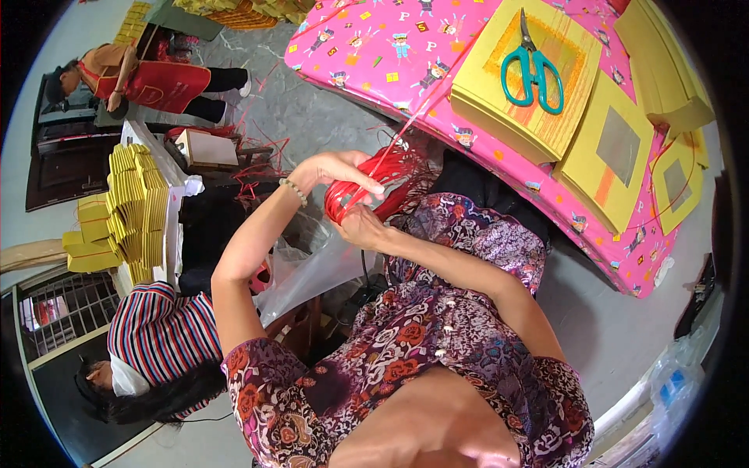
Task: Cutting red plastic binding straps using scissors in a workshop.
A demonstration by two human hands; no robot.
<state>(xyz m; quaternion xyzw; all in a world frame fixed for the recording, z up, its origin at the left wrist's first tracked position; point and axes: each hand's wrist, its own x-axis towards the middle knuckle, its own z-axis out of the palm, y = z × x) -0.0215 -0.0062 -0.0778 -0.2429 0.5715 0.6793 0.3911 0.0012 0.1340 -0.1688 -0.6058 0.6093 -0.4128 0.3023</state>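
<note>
Ahead and left of the grip, a hand could pass over the gray floor [285, 90] until the white-topped box [209, 148]. To the grip's right, the table [367, 58] stands in the way, its near edge crossed by a taut strand [411, 120], with stacked yellow paper [488, 97] farther over. Toward the body, a plastic bag [304, 269] crowds the gap between the forearms.

Mid-frame, I see the left hand [340, 168] and right hand [362, 226] clasping a bundle of red strands [399, 165]; upper right, green-handled scissors [528, 44] top a yellow stack [485, 95] on the pink worktop [370, 66].
</note>
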